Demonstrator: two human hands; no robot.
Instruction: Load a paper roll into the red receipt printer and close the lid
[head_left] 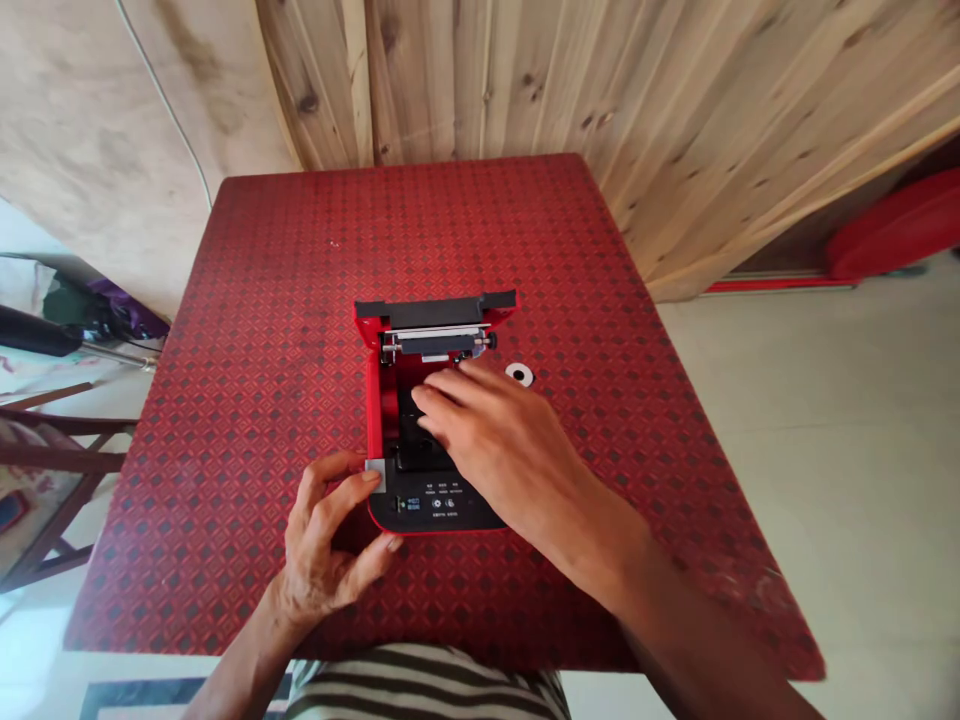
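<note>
A small red and black printer sits in the middle of the red patterned table, its lid tipped open towards the far side. My right hand reaches into the open bay, fingers stretched out and resting on the black inside; whatever lies under them is hidden. My left hand steadies the printer's near left corner, thumb and fingers curved against the black front panel. A small white ring lies on the cloth just right of the printer.
A wooden plank wall stands behind the table. To the left are a wooden chair frame and dark clutter. A red round object leans at the far right on the pale floor.
</note>
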